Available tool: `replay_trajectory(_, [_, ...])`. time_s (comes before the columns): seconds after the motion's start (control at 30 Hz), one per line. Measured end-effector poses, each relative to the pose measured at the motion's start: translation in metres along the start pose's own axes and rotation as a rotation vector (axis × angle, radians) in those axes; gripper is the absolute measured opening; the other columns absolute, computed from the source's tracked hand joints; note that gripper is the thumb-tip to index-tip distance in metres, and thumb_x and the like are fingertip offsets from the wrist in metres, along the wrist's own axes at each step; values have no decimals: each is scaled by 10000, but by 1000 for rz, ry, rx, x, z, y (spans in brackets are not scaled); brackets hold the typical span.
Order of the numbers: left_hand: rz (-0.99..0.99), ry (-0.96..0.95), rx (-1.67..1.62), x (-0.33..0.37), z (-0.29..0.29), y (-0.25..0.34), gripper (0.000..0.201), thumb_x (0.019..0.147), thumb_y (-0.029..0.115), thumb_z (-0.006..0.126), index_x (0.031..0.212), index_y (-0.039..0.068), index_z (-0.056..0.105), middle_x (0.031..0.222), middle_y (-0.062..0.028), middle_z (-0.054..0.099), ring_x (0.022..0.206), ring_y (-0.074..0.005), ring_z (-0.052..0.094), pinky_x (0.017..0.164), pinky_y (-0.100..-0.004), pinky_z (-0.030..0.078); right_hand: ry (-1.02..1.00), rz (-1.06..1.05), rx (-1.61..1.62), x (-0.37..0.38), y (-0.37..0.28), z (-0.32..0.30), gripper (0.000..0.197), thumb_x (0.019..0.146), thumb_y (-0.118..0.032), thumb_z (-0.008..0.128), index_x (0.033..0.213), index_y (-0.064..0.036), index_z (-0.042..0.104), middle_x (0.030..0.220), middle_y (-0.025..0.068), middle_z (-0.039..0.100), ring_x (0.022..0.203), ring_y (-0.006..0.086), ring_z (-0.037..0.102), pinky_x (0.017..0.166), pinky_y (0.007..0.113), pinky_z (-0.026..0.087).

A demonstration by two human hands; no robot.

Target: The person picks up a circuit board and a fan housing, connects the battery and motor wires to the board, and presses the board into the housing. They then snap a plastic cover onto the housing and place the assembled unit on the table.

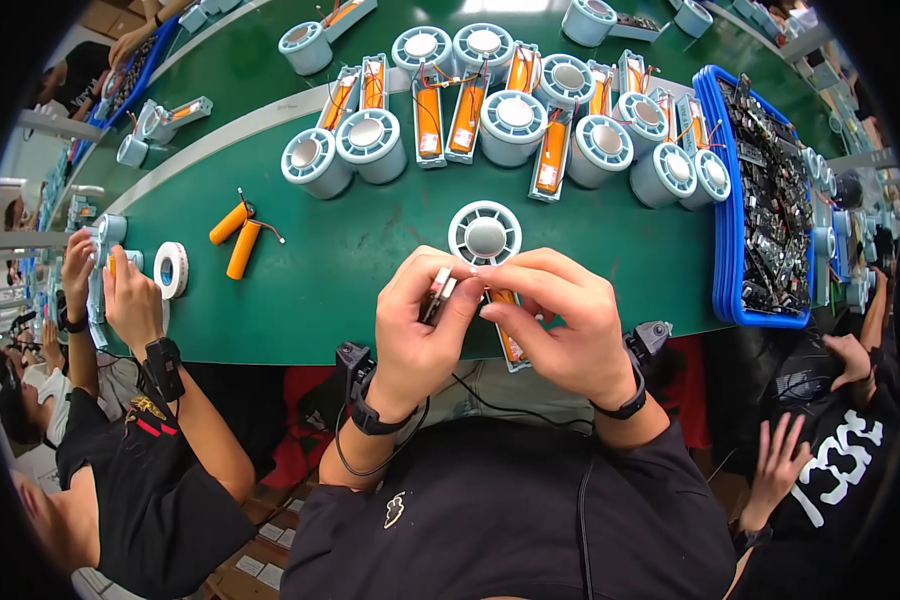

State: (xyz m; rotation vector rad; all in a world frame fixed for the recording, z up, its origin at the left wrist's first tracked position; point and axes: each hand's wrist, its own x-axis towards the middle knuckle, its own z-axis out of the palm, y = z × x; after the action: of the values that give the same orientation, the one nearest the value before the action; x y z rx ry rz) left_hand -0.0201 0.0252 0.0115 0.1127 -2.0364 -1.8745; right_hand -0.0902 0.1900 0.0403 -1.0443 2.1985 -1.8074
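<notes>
My left hand (417, 318) is closed on a small circuit board (438, 290), dark with a pale edge, held upright between thumb and fingers. My right hand (562, 310) meets it fingertip to fingertip in a pinch; whatever tiny piece lies there is mostly hidden. Just beyond my fingers stands a light-blue round housing (485, 236) with a spoked rim and a silver centre. Under my right hand, an orange battery (511, 345) shows in a narrow light-blue tray, partly covered by the fingers.
Several similar housings (370, 140) with battery trays (428, 120) line the far side. Stacked blue bins (722, 200) full of dark boards stand at right. Two loose orange batteries (242, 250) and a white tape roll (171, 270) lie left. Co-workers sit on both sides.
</notes>
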Motion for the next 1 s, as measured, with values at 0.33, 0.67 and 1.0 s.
replay_trajectory(0.33, [-22,-44,-119,-5,0,-1,143,956,5,696,1085,3,636,948,-38,646,774,-65,563,679,-211,452,16,45,76,5,8,8,172,866,62,739,1027,8,719,1011,97,723,677,80,614,596,217,466])
replay_trajectory(0.67, [-91,-121,-215,-4,-16,-2,271,1024,62,617,1285,-5,585,995,-33,595,758,-63,546,671,-194,449,107,129,143,1,12,19,112,900,81,708,993,20,715,926,76,702,709,75,629,597,218,476])
replay_trajectory(1.0, [-109,-119,-45,-4,-13,3,297,1091,93,476,1335,-9,612,1103,-63,602,811,-121,624,700,-235,503,138,-128,-146,4,19,17,189,828,72,779,1003,2,764,908,66,703,635,42,559,514,194,410])
